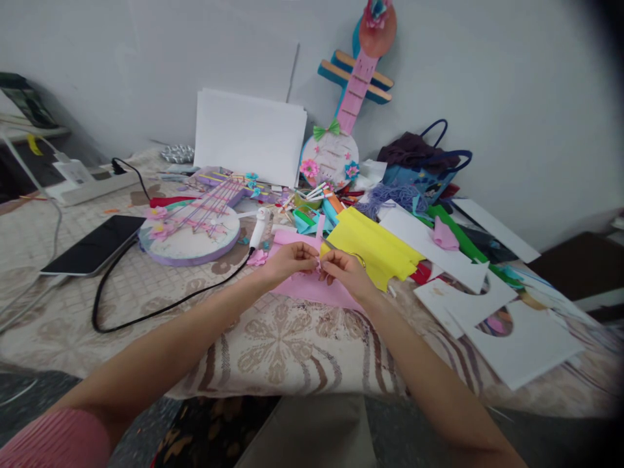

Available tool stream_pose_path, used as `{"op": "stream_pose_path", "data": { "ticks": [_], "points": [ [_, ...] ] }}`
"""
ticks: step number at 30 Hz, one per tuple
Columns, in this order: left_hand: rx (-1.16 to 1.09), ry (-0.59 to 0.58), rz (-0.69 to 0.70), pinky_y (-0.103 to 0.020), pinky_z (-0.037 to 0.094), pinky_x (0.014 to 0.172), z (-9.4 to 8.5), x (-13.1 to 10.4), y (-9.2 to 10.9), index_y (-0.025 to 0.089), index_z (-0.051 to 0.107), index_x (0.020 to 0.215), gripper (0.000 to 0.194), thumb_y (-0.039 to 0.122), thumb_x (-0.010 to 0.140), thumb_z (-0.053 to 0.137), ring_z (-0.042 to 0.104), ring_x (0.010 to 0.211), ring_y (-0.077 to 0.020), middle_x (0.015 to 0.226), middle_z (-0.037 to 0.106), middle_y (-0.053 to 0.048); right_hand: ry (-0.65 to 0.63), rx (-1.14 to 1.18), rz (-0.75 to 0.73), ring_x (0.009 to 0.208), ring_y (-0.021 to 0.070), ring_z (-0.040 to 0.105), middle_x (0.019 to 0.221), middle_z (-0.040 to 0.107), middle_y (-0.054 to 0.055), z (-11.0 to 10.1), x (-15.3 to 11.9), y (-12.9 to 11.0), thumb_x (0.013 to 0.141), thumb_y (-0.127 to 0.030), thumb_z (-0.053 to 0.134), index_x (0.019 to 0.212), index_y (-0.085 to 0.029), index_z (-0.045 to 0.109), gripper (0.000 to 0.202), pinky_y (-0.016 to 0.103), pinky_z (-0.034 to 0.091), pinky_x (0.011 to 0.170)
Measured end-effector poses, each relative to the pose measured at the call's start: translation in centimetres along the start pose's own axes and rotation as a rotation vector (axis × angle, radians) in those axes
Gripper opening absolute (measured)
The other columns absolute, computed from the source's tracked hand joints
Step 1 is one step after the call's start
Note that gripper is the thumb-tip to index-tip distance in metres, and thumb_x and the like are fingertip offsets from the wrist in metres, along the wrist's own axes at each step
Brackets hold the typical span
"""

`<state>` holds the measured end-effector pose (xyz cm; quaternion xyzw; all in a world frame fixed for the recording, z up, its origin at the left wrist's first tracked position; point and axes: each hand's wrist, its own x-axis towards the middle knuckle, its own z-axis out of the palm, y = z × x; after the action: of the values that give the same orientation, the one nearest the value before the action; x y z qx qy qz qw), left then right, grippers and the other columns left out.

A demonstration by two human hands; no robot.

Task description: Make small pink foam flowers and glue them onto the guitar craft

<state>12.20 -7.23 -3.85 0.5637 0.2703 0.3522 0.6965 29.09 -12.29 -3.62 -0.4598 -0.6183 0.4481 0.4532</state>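
Note:
My left hand [292, 260] and my right hand [344, 268] meet over a pink paper sheet [312, 290] near the middle of the table. Fingertips of both hands pinch a small pink paper piece [318, 263], partly hidden by the fingers. A narrow pink strip [320, 229] stands up just behind them. To the right of the hands lies yellow paper [373, 244], with scissors partly visible beside my right hand. The white glue gun [260, 229] is left of the pink sheet, and a pink paper flower [257, 258] lies near its cable end.
A round stringed craft instrument [195, 231] and a tablet [100, 244] lie at left. Another craft instrument [331, 156] leans on the wall. White cut boards [521, 338] spread at right, below a blue bag [419, 182]. A black cable [170, 305] loops across the tablecloth.

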Motion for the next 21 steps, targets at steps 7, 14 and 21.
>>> {"op": "stream_pose_path", "data": {
  "ticks": [7,14,21],
  "points": [
    [0.049,-0.063,0.026,-0.023,0.044,0.058,-0.38,0.44,-0.6,0.01,0.055,0.085,0.028,0.012,0.062,0.071,0.056,0.057,-0.007,0.064,0.06,0.001,-0.041,-0.103,0.013,0.053,0.0103,0.055,0.061,0.058,-0.001,-0.24,0.06,0.11,0.076,-0.032,0.059,0.076,-0.017,0.054,0.016,0.023,0.044,0.049],
    [-0.016,-0.069,0.004,-0.022,0.044,0.062,-0.32,0.34,-0.51,0.01,0.056,0.086,0.032,0.011,0.059,0.073,0.057,0.062,-0.0071,0.072,0.061,0.0,0.0,-0.129,-0.059,0.053,0.0099,0.055,0.061,0.057,-0.002,-0.19,-0.05,-0.14,0.077,-0.028,0.057,0.075,-0.017,0.053,0.012,0.023,0.044,0.049],
    [0.047,-0.064,-0.047,-0.02,0.039,0.055,-0.1,0.01,-0.15,0.011,0.057,0.074,0.022,0.023,0.064,0.073,0.051,0.054,-0.0053,0.061,0.058,0.001,0.07,-0.153,-0.1,0.055,0.0112,0.055,0.061,0.057,-0.001,-0.06,-0.09,-0.28,0.077,-0.029,0.058,0.074,-0.018,0.053,0.013,0.023,0.044,0.05]
  ]
}}
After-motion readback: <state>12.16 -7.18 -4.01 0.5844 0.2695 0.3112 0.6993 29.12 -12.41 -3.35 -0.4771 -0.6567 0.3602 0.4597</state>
